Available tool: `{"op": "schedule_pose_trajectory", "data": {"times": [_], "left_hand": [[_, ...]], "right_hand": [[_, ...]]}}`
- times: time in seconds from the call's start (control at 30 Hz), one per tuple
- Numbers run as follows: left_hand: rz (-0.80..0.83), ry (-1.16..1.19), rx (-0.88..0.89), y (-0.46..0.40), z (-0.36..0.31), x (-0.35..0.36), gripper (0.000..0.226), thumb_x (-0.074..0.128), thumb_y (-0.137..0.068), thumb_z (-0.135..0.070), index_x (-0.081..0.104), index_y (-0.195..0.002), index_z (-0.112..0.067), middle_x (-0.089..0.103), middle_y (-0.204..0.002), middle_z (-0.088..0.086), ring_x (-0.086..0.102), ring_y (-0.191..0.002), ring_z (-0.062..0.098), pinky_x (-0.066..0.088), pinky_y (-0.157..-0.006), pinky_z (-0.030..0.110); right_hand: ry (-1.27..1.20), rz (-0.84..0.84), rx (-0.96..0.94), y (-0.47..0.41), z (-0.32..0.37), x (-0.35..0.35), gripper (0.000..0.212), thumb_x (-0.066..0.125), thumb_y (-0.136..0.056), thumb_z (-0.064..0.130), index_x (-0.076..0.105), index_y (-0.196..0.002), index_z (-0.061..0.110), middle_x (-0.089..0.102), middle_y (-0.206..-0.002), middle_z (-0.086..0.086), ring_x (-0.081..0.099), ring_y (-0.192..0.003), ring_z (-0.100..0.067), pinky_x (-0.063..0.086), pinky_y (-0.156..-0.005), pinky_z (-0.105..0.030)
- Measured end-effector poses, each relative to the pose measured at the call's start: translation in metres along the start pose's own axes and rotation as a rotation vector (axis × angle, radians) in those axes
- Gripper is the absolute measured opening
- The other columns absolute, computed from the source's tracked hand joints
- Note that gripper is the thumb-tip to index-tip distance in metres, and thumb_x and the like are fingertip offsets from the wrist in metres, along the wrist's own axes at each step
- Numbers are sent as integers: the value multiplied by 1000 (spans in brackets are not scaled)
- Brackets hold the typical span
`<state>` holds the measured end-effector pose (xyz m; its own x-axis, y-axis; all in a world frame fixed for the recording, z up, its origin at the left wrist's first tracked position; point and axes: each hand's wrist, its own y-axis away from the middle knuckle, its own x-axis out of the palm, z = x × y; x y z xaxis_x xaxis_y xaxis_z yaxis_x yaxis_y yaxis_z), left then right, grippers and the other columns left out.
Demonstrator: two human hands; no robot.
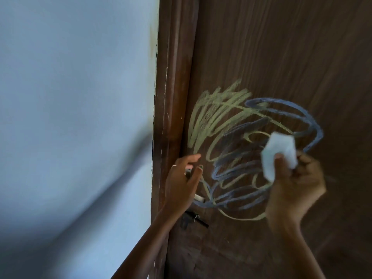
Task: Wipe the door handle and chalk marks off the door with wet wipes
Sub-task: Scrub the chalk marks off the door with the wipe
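- Nearest, left hand (pixel 184 183) reaches up along the door's (pixel 281 47) left edge, fingers loosely curled around a metal handle (pixel 189 172), mostly hidden.
- Pale blue wall (pixel 76 97), smooth, fills the left; glossy brown frame (pixel 173 97) runs tall beside it.
- Dark latch (pixel 191 218) sits below the handle.
- Chalk marks (pixel 241 158), rough yellow-green and blue loops, sprawl across the grained dark wood.
- Right hand (pixel 296 190) pinches a crumpled white wipe (pixel 279 154), pointing up-left, at the scribble's right side; bare door lies above and right.
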<state>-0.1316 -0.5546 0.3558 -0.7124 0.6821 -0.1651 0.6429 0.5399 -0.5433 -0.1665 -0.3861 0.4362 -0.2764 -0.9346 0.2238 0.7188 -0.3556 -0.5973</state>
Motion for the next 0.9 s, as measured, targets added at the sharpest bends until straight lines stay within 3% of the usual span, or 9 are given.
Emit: {"op": "schedule_pose_trajectory", "data": {"times": [0.07,0.2,0.27,0.33,0.4,0.47,0.6,0.73,0.9], "left_hand": [[-82,-129,83,-10,-3,-4,39,52,-88,-34,55,-125,-25,56,-115,-21,53,-105,-6,42,-89,12],[-202,-282,175,-31,-13,0,56,44,-84,-43,49,-134,-18,51,-136,-2,45,-123,9,34,-104,22],[-233,-326,235,-39,-19,3,60,43,-84,-43,48,-135,-12,49,-140,2,44,-128,17,36,-108,32],[-233,-376,298,-45,-21,6,59,46,-84,-39,48,-136,-9,47,-142,5,42,-131,20,37,-109,39],[-232,-446,351,-50,-20,8,59,51,-84,-34,46,-137,-9,44,-145,6,38,-134,21,35,-110,41],[-244,-515,377,-54,-16,8,62,54,-83,-32,44,-139,-10,40,-148,5,33,-137,21,30,-113,41],[-287,-657,395,-67,-13,-2,68,52,-84,-35,34,-145,-11,30,-154,6,21,-143,22,16,-118,39],[-343,-726,397,-79,-12,-7,69,47,-89,-40,28,-148,-9,20,-157,8,11,-146,20,4,-120,35],[-354,-829,413,-91,-7,-7,79,55,-86,-36,17,-149,-7,15,-157,12,9,-146,26,6,-119,41]], "right_hand": [[65,-103,-364,-27,18,12,18,59,-88,3,62,-106,5,60,-95,13,60,-86,12,46,-73,-7],[198,-79,-913,-78,14,50,23,47,-92,-8,68,-103,-7,69,-105,-13,65,-101,-21,50,-94,-29],[317,48,-1041,-94,-5,71,26,44,-97,-1,69,-100,-9,69,-104,-22,64,-103,-29,45,-100,-30],[447,199,-1082,-93,-26,85,24,45,-97,-1,64,-109,-9,65,-114,-26,58,-114,-32,40,-106,-33],[693,237,-1205,-85,-45,87,27,43,-97,-1,56,-120,-10,58,-125,-28,50,-124,-37,37,-108,-41],[912,287,-1207,-75,-52,82,37,43,-99,9,48,-132,-7,47,-139,-25,40,-134,-35,27,-114,-44],[1079,361,-994,-70,-35,84,64,30,-99,42,24,-147,1,21,-155,-18,14,-145,-26,2,-119,-40],[1167,432,-991,-74,-25,103,78,24,-95,56,14,-149,2,11,-158,-18,5,-147,-26,-1,-119,-41],[1233,547,-1064,-62,-41,88,80,21,-94,60,17,-149,2,14,-158,-15,6,-147,-23,-1,-119,-39]]}}
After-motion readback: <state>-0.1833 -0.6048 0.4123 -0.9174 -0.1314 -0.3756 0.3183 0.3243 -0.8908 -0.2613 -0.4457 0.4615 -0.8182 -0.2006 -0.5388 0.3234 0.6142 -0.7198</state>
